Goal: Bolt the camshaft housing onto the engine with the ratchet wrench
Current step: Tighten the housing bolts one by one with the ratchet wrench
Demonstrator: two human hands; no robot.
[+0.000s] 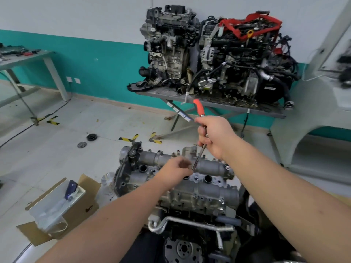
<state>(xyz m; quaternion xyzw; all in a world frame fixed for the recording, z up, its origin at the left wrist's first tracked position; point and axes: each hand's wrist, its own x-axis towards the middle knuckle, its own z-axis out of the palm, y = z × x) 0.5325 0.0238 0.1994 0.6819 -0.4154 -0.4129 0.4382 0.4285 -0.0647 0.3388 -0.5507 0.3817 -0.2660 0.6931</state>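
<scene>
The grey camshaft housing (209,166) lies on top of the engine (190,202) at centre bottom. My right hand (214,137) grips the steel shaft of the ratchet wrench (199,109), whose orange handle points up and away. The wrench's lower end reaches down to the housing near its middle. My left hand (177,168) hovers over the housing just left of the wrench tip, fingers loosely curled. It is blurred, and whether it pinches a bolt or the socket cannot be made out.
An open cardboard box (62,207) with plastic bags stands on the floor to the left. Two other engines (218,54) sit on a metal table behind. A white workbench (28,59) stands far left. Round parts (92,137) lie on the floor.
</scene>
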